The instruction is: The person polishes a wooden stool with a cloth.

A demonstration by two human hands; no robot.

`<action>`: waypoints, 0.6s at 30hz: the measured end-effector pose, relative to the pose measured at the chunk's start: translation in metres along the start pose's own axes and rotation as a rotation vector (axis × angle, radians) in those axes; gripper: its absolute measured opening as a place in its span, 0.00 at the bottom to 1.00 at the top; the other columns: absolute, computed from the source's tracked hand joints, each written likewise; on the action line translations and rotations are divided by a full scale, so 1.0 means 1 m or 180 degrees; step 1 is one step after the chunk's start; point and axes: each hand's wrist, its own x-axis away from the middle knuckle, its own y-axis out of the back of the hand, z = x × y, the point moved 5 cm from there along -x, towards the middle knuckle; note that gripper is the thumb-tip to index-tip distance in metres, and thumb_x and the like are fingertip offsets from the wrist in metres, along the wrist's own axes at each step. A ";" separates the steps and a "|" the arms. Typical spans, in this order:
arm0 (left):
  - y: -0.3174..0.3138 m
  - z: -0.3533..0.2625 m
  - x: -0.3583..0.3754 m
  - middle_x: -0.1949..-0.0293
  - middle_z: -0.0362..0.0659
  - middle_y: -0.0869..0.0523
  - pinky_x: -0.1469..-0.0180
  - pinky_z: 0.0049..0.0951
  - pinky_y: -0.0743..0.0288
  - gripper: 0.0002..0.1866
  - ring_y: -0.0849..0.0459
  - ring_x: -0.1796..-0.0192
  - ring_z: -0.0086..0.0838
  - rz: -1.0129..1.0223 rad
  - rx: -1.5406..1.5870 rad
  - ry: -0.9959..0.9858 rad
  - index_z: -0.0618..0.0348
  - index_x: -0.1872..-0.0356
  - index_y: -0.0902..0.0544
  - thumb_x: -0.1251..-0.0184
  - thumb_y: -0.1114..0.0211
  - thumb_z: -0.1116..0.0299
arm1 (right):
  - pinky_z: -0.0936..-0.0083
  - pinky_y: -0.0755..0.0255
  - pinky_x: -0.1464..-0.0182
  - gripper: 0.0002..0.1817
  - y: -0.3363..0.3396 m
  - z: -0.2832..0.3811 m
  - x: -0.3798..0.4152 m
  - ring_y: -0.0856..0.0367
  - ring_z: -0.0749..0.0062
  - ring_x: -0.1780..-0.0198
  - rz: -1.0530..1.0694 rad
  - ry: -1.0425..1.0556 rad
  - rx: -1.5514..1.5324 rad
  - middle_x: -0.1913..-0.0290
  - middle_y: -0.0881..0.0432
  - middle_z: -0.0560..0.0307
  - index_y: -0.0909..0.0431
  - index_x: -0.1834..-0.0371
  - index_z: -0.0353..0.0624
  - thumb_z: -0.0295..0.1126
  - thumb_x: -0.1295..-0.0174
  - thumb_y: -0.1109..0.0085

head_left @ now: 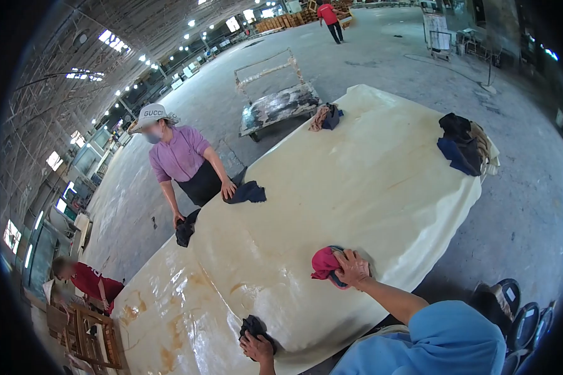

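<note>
A large cream-coloured sheet (331,169) covers the long work table in front of me. My right hand (355,270) presses a bunched red and grey cloth (324,262) onto it, fingers curled over the top. Closer to the near edge, my left hand (257,347) grips a crumpled black cloth (253,325) against the same sheet. Brown stains and wet-looking shine mark the sheet beyond my left hand.
Across the table a person in a purple shirt (180,153) holds a black cloth (185,230) and touches a dark blue cloth (249,192). Cloth piles (463,145) lie near the far right end. A flat trolley (280,107) stands behind. Another person (94,281) works at far left.
</note>
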 end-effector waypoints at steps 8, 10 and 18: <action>-0.001 0.001 0.000 0.45 0.51 0.27 0.47 0.51 0.31 0.28 0.30 0.41 0.48 -0.0051 -0.0019 0.0073 0.57 0.39 0.29 0.41 0.41 0.61 | 0.50 0.21 0.59 0.31 0.002 -0.001 0.001 0.25 0.51 0.48 -0.0054 0.0094 0.0052 0.48 0.30 0.52 0.32 0.37 0.59 0.44 0.49 0.39; 0.002 -0.001 0.000 0.45 0.51 0.26 0.47 0.51 0.31 0.28 0.30 0.41 0.49 -0.0078 0.0000 0.0063 0.57 0.39 0.29 0.41 0.40 0.61 | 0.52 0.21 0.60 0.31 0.001 0.000 0.000 0.25 0.52 0.48 0.0000 0.0090 0.0119 0.48 0.29 0.52 0.32 0.37 0.58 0.45 0.47 0.39; 0.005 -0.002 0.002 0.44 0.53 0.26 0.44 0.53 0.32 0.30 0.30 0.40 0.50 -0.0050 0.0090 0.0121 0.58 0.38 0.28 0.42 0.39 0.59 | 0.49 0.22 0.57 0.32 -0.006 -0.004 0.000 0.25 0.48 0.47 0.0022 -0.0017 0.0000 0.47 0.31 0.51 0.31 0.38 0.59 0.44 0.50 0.39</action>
